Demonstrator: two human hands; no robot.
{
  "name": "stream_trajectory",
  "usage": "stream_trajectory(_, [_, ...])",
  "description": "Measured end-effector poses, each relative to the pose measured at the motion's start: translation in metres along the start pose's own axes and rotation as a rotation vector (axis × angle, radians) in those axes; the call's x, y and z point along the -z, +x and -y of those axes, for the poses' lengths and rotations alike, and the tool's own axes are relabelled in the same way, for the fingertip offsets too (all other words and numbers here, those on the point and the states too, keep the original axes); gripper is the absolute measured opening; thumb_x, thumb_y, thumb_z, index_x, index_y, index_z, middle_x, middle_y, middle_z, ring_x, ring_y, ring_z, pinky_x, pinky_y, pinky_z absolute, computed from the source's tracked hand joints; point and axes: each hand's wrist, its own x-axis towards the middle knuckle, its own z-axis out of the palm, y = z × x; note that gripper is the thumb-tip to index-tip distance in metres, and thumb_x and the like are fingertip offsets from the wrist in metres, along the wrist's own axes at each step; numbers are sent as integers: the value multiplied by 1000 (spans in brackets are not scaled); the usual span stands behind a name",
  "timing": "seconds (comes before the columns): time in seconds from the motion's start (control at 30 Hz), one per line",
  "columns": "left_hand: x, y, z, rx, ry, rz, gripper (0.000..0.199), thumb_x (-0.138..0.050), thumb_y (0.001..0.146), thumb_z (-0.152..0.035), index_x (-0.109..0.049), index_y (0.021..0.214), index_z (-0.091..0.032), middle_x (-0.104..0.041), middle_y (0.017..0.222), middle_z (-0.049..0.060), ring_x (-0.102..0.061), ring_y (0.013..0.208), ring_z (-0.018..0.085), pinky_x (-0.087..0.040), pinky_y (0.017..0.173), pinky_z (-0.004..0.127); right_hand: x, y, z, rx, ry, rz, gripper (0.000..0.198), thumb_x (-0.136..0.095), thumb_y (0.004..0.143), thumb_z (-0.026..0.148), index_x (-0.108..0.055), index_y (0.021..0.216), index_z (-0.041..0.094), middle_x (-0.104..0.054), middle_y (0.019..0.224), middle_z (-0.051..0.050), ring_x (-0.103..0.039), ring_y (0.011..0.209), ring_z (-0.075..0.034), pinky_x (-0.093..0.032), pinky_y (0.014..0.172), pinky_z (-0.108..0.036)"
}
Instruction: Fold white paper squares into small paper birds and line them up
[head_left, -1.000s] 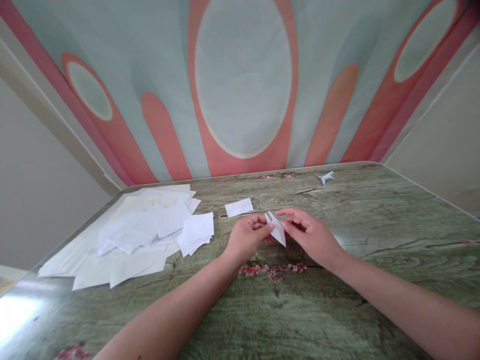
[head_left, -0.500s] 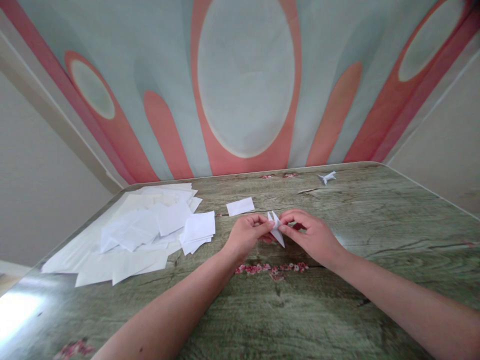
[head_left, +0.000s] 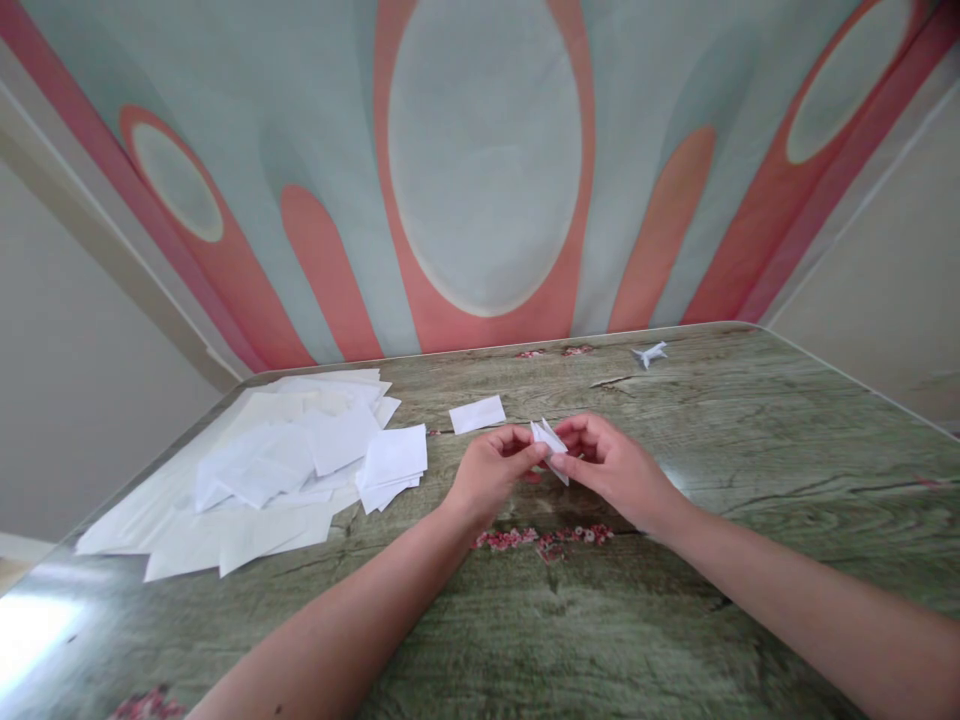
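A small folded white paper [head_left: 551, 437], with pointed ends at its top, is held between both hands just above the table. My left hand [head_left: 495, 465] pinches its left side between thumb and fingers. From the right, my right hand [head_left: 607, 462] grips the same paper, its thumb pressed on the front and its fingers curled behind. The thumbs and fingers cover part of the folds. Just beyond my left hand lies a white paper rectangle [head_left: 478, 414], flat on the table.
Loose white sheets [head_left: 262, 460] spread over the table's left side, with a small stack of paper squares [head_left: 394, 458] at their right edge. A folded paper figure [head_left: 649, 354] rests near the back right. The wood-grain table [head_left: 480, 620] ends against a patterned wall [head_left: 484, 160].
My right hand has shifted slightly left, its thumb now lying farther over the folded paper. Less of the paper's lower point shows. The whole view has moved a little.
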Motion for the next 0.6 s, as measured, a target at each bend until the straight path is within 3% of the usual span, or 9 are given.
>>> stream_trajectory(0.13, [-2, -2, 0, 87, -146, 30, 28, -74, 71, -34, -61, 80, -11, -62, 78, 3, -57, 69, 11, -49, 61, 22, 0, -3, 5, 6, -151, 13, 18, -57, 85, 37, -58, 87, 20, -61, 77, 1, -56, 68, -14, -43, 62, -26])
stream_trajectory(0.23, [-4, -3, 1, 127, -216, 34, 30, -74, 71, -32, -58, 87, -13, -62, 78, 2, -60, 66, 11, -50, 60, 23, -3, -8, 11, 149, -291, -102, 10, -54, 88, 30, -59, 90, 21, -63, 82, -1, -57, 74, -16, -44, 68, -28])
stream_trajectory(0.4, [-7, -4, 1, 34, -172, -34, 29, -74, 69, -24, -57, 91, -16, -63, 81, 1, -61, 70, 13, -52, 60, 24, -6, -12, 12, 425, -427, -97, 12, -47, 93, 25, -59, 95, 22, -62, 90, -5, -58, 86, -18, -45, 78, -31])
stream_trajectory(0.5, [-7, -4, -1, -7, -88, 40, 25, -71, 72, -25, -62, 91, -12, -65, 84, 5, -62, 77, 15, -53, 66, 26, -3, -10, 9, 451, -442, -122, 12, -47, 93, 26, -59, 96, 23, -62, 92, -5, -59, 86, -18, -46, 78, -32])
stream_trajectory(0.6, [-7, -4, -1, -16, -62, 108, 32, -73, 72, -28, -63, 98, -12, -67, 87, 6, -62, 81, 16, -53, 71, 28, 0, -8, 5, 444, -465, -140, 11, -49, 93, 25, -59, 96, 22, -62, 91, -5, -59, 86, -18, -46, 78, -32])
